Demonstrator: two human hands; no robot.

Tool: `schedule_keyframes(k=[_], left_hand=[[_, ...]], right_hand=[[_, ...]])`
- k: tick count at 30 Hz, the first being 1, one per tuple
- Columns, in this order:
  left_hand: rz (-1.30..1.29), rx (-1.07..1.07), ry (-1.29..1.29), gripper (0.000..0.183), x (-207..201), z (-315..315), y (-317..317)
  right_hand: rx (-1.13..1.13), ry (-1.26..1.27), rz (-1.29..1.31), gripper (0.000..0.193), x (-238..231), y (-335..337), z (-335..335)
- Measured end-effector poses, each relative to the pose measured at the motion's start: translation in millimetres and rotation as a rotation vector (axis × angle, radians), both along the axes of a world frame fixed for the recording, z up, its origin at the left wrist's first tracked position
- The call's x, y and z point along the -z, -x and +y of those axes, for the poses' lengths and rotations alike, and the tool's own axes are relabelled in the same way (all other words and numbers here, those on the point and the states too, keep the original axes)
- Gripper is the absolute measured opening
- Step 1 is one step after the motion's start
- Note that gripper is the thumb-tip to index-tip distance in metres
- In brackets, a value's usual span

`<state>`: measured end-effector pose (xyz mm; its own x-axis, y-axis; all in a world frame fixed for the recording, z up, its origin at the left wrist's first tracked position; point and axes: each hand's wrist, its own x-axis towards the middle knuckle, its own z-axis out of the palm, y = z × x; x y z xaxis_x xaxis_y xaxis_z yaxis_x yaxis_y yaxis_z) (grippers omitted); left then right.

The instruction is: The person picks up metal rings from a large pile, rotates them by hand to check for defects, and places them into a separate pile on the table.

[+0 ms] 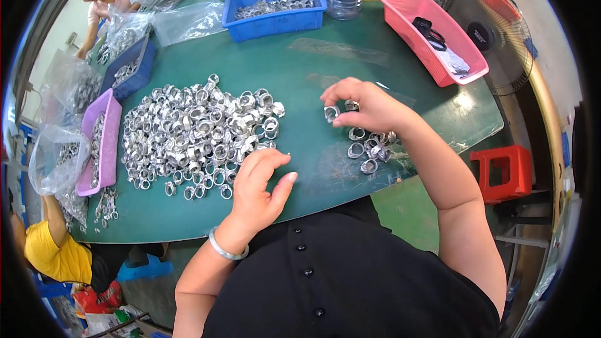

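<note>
A silver metal ring (331,113) is pinched between the fingertips and thumb of my right hand (369,105), over the right part of the green table. Below that hand lies a small group of similar rings (370,150), partly covered by the palm and wrist. My left hand (258,183) is at the right front edge of a large heap of silver rings (194,131). Its fingers curve forward with the thumb apart, and I see nothing held in it. A pale bangle (226,248) circles my left wrist.
On the green table (307,194) stand a blue tray of rings (275,25), a pink basket (407,31) with black-handled scissors, a purple tray (113,144) and a darker blue tray (143,69). A fan and red stool (506,175) are at right. Two other people sit at left.
</note>
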<state>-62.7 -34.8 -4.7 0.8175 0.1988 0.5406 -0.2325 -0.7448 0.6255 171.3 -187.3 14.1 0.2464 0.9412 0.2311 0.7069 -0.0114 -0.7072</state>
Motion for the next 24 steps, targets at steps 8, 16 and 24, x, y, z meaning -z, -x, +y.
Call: schedule_keyframes(k=[8, 16, 24], left_hand=[[0.038, 0.01, 0.238, 0.034, -12, -8, -3], [-0.011, 0.054, 0.409, 0.041, -2, -6, 3], [0.005, 0.227, 0.702, 0.045, -1, -3, 9]], right_hand=[[-0.194, -0.108, 0.864, 0.027, -2, 64, 15], [-0.194, -0.176, 0.948, 0.031, 0, 87, 17], [-0.106, -0.304, 0.07, 0.036, -12, 103, 18]])
